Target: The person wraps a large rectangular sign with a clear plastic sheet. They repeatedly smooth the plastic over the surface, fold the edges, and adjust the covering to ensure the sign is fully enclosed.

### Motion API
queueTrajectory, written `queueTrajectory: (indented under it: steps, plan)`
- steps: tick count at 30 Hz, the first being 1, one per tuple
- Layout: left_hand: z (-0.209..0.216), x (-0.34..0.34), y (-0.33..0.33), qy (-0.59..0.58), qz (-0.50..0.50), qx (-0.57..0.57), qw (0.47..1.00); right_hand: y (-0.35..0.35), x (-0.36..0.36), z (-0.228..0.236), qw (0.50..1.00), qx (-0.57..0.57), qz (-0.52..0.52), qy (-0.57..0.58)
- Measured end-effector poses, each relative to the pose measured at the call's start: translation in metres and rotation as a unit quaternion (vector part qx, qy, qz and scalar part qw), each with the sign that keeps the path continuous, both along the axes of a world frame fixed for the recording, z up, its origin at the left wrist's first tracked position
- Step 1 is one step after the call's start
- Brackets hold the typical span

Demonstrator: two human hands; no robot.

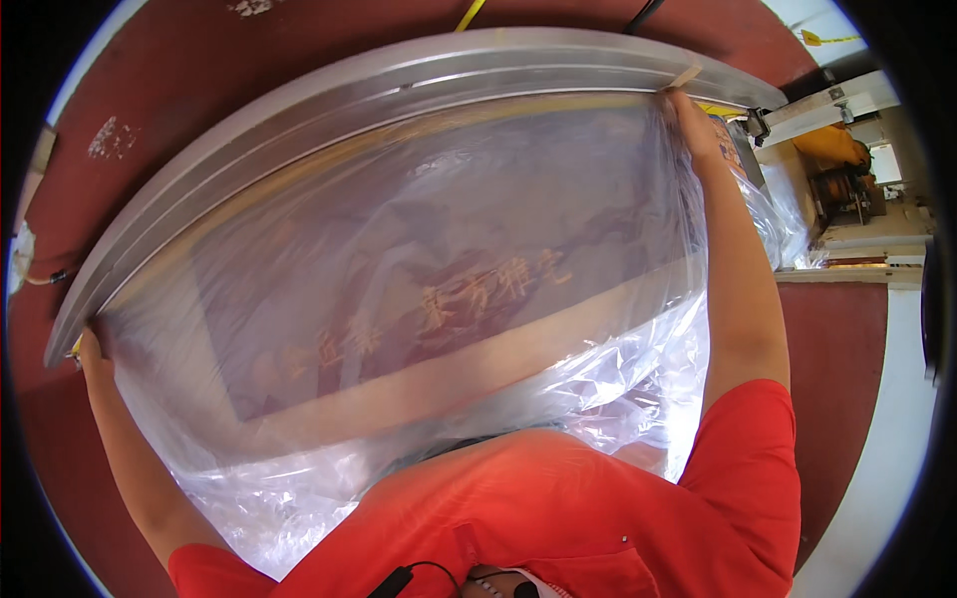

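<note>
A clear plastic sheet (449,209) is drawn wide between my outstretched arms, and its wrinkled lower part falls toward my red shirt. Through it shows a dark panel with raised golden characters and a tan border. My left hand (93,347) closes on the sheet's far left corner, beside the end of a long grey metal rail (399,88). At the upper right, my right hand (688,115) pinches the sheet's edge against the rail. Just above those fingers, a small tan strip (686,76) lies across the rail. The fingertips of both hands are partly hidden.
Behind the rail is a dark red surface (179,100) with worn pale patches. A pale metal bar (832,110) joins near the rail's right end. More crumpled plastic (783,229) lies beyond my right arm, near an opening with brownish machinery (842,189).
</note>
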State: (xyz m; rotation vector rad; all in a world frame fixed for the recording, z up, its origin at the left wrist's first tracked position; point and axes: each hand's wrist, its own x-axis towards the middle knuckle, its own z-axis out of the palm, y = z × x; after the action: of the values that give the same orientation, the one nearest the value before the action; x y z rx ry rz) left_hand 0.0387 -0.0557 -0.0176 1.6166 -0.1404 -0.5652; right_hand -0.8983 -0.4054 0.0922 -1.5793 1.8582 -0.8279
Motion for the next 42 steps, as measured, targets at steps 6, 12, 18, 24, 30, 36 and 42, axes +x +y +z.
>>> queueTrajectory:
  steps: [6,12,18,24,30,36,42]
  plan:
    - [0.058,0.014,0.052,-0.113,0.001,0.058,0.992,0.023,0.045,0.016,0.993,-0.046,0.084,-0.063]
    - [0.129,-0.002,0.152,-0.174,-0.01,0.196,0.965,0.077,0.082,0.018,0.967,0.06,0.138,-0.207]
    - [0.113,-0.155,0.016,-0.57,-0.299,0.404,0.65,0.097,0.103,-0.012,0.928,-0.001,0.217,-0.303]
    - [0.127,-0.634,-0.211,-0.439,-0.551,0.023,0.709,0.098,0.091,-0.016,0.931,-0.034,0.223,-0.288]
    - [0.109,-0.659,-0.203,0.054,-0.589,-0.11,0.799,0.111,0.091,-0.009,0.941,-0.08,0.309,-0.114]
    - [0.085,-0.344,0.0,-0.132,-0.412,0.069,0.899,0.141,0.109,0.006,0.883,-0.176,0.413,0.14]
    - [0.167,-0.094,0.3,-0.091,-0.193,0.374,0.903,0.171,0.093,0.027,0.85,-0.068,0.512,0.107]
